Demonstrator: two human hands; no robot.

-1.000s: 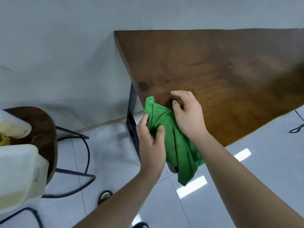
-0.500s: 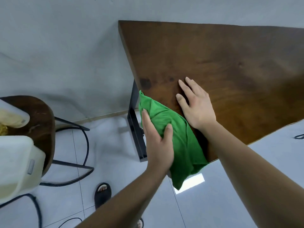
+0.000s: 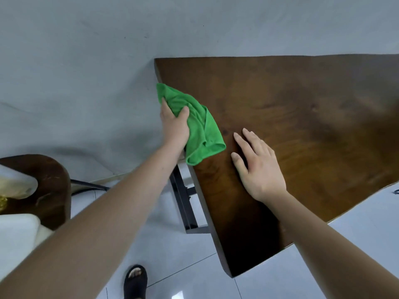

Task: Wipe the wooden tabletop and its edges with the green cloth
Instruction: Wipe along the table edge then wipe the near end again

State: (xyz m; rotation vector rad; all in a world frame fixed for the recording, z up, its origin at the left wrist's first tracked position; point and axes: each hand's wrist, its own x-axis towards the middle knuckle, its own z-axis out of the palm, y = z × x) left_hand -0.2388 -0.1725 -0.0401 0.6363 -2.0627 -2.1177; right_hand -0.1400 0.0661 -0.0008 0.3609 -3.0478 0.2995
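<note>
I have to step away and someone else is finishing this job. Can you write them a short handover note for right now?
Left hand: grip shut on the green cloth, which drapes over the wooden tabletop's left edge, towards the far corner.
Right hand: open, flat on the top beside the cloth, holding nothing.
Done: cannot be judged from the wood's look.
Left: treat the broad top to the right and the other edges as still to wipe.

Green cloth point(image 3: 195, 124) on the counter's left edge

Left hand point(image 3: 175, 124) grips it; right hand point(image 3: 258, 167) lies flat, fingers point(image 3: 243, 143) spread, on the wooden counter point(image 3: 302, 117), mid-frame.
</note>
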